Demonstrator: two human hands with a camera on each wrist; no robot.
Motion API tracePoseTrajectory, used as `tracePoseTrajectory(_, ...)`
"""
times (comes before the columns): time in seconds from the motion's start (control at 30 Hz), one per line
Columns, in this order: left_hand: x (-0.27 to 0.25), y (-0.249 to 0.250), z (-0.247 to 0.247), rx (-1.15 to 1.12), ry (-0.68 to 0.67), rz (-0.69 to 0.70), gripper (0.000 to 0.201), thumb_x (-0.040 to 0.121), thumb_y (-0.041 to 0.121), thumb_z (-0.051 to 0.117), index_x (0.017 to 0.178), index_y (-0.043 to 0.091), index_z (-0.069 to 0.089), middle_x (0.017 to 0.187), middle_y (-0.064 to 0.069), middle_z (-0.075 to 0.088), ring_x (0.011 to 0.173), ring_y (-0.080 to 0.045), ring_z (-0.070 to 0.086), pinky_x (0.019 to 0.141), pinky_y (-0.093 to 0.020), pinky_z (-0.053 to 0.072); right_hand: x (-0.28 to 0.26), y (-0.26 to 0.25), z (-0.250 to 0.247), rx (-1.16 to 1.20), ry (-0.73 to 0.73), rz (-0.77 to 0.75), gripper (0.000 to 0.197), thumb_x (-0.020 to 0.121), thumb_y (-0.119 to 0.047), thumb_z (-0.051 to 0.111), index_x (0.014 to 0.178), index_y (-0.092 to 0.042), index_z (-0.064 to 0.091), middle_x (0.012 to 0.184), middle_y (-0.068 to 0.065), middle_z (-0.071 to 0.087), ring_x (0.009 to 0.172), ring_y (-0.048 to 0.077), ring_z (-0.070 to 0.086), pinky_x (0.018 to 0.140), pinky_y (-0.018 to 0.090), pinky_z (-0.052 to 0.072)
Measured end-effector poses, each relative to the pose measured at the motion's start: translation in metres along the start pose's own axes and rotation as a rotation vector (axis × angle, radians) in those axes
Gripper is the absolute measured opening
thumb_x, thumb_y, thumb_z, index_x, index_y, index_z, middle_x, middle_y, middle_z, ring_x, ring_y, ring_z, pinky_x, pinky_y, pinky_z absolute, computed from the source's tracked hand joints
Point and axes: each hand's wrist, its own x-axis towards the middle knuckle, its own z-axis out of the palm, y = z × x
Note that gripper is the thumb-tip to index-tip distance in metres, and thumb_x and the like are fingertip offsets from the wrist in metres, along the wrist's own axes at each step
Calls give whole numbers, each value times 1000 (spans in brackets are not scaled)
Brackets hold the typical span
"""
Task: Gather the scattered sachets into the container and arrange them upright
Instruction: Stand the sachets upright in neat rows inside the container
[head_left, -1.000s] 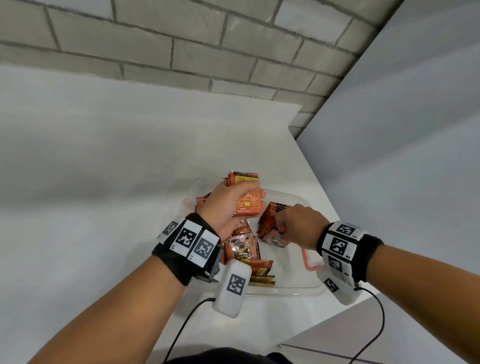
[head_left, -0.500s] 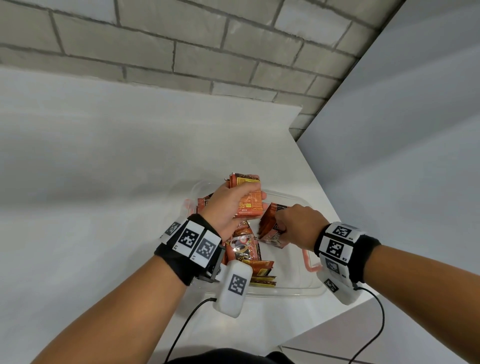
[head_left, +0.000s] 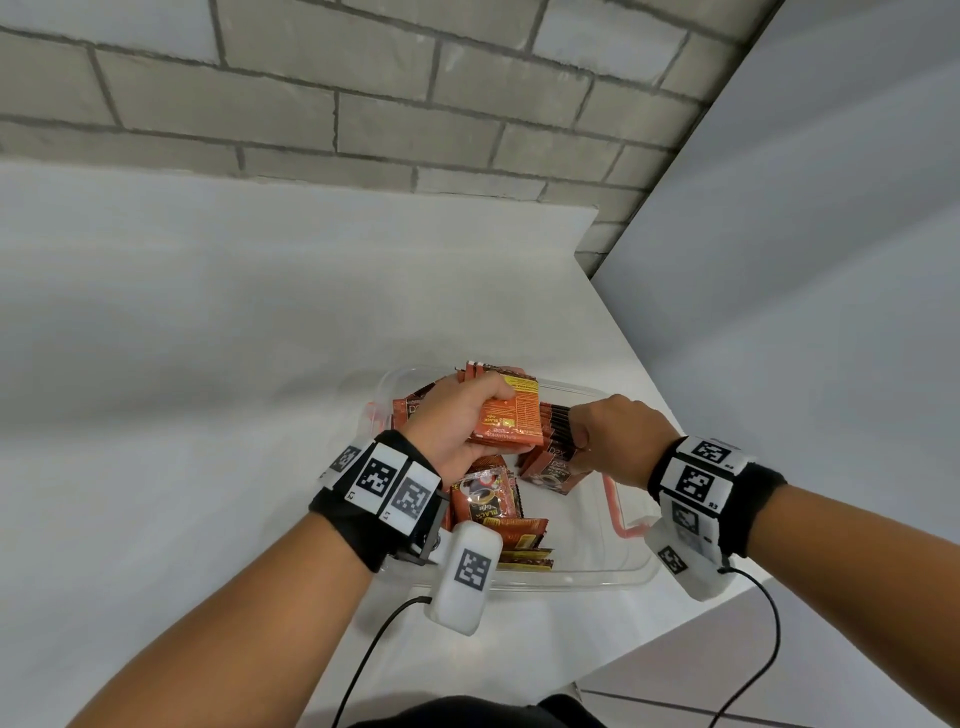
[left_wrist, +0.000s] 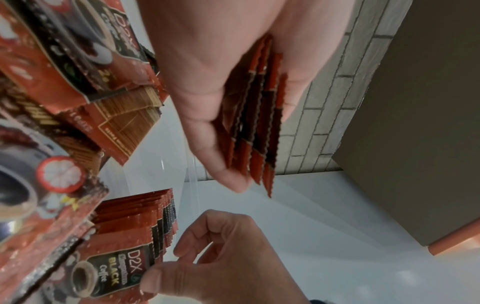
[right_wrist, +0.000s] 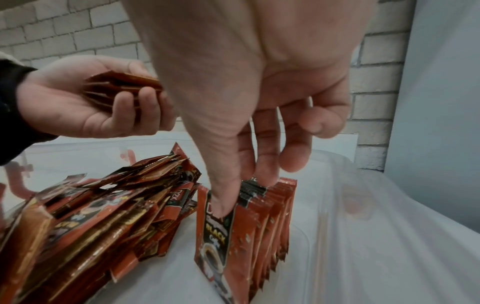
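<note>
A clear plastic container (head_left: 613, 561) sits near the table's right corner. My left hand (head_left: 467, 410) grips a small stack of orange sachets (head_left: 511, 415) above it; the stack's edges (left_wrist: 255, 123) show between thumb and fingers. My right hand (head_left: 608, 436) pinches the top of an upright row of sachets (right_wrist: 249, 216) standing on the container floor, thumb on the front sachet, fingers behind. The same row (left_wrist: 135, 236) shows in the left wrist view. A loose pile of sachets (right_wrist: 98, 205) lies slanted in the container's left part.
The container has orange side clips (head_left: 618, 514). A white table (head_left: 208, 389) extends left and back to a brick wall (head_left: 363, 104). A grey panel (head_left: 805, 260) borders the table on the right. Cables (head_left: 374, 644) hang from my wrists.
My left hand has shifted its stack a little to the right, over the row. My right hand has straightened the row it pinches from a tilt to upright.
</note>
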Motion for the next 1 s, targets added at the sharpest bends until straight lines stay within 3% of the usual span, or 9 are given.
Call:
tracePoseTrajectory(0.27,0,-1,2,86,-28,-14,10,91,4,55,98,8,61,85,-9,72,79,-22,69,71,-37,57,-4,7,-9,216,74,-10,19,79,-30,73,88,-22,58,90,-3,64,81,18,60,70,33,52)
tracePoseTrajectory(0.43,2,-3,2,100,-15,-14,10,91,4,55,98,9,61,82,-8,73,75,-20,70,66,-34,58,-3,7,2,88,-3,-16,35,76,-30,75,68,-26,41,79,-5,58,71,16,53,57,25,39)
tracePoseTrajectory(0.6,4,-4,2,106,-12,-9,11,90,4,56,97,10,62,83,-7,73,76,-20,70,65,-33,58,2,9,6,28,-26,6,30,75,-36,76,89,-18,56,89,-3,64,79,19,61,65,28,48)
tracePoseTrajectory(0.87,5,-5,1,117,-1,9,9,90,3,56,91,11,61,83,-8,71,80,-23,67,75,-39,55,1,2,0,-20,-39,-5,29,80,-34,71,83,-20,47,87,-1,61,77,18,56,62,27,43)
tracePoseTrajectory(0.93,5,-5,1,122,0,10,9,90,2,57,93,10,60,88,-11,70,84,-25,67,80,-43,53,-2,1,-5,31,-48,-13,30,80,-34,71,78,-21,45,86,-2,61,74,16,55,59,24,41)
tracePoseTrajectory(1.0,5,-5,1,137,-7,14,11,89,2,58,96,9,62,94,-13,70,86,-25,68,79,-42,54,-7,1,-15,229,17,-21,25,82,-31,71,78,-23,47,86,-3,62,70,12,55,56,20,39)
